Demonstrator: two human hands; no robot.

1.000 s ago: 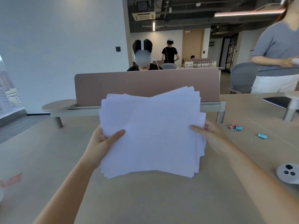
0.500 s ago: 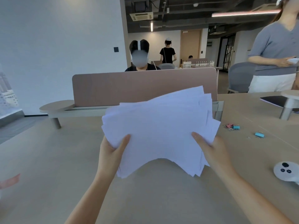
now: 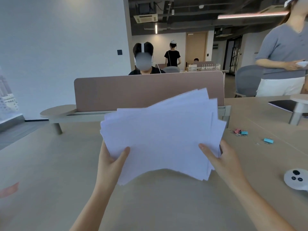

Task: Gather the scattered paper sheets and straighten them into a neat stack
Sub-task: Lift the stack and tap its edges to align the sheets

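Paper sheets (image 3: 163, 139) held up off the tabletop (image 3: 50, 164), between both hands. Left hand (image 3: 110, 161) grip clamped on the lower left edge, thumb on the front face, fingers hidden behind. Right hand (image 3: 221, 160) grip clamped on the lower right edge, thumb on front, fingers wrapped round the side. Sheets not squared: corners fan out top right, edges staggered on the right, bottom edge bows up in the middle. Sheet count unreadable. Binder clips (image 3: 240, 132) lie on the tabletop to the right, well apart from the sheets. Divider panel (image 3: 133, 90) behind, its lower middle covered by paper.
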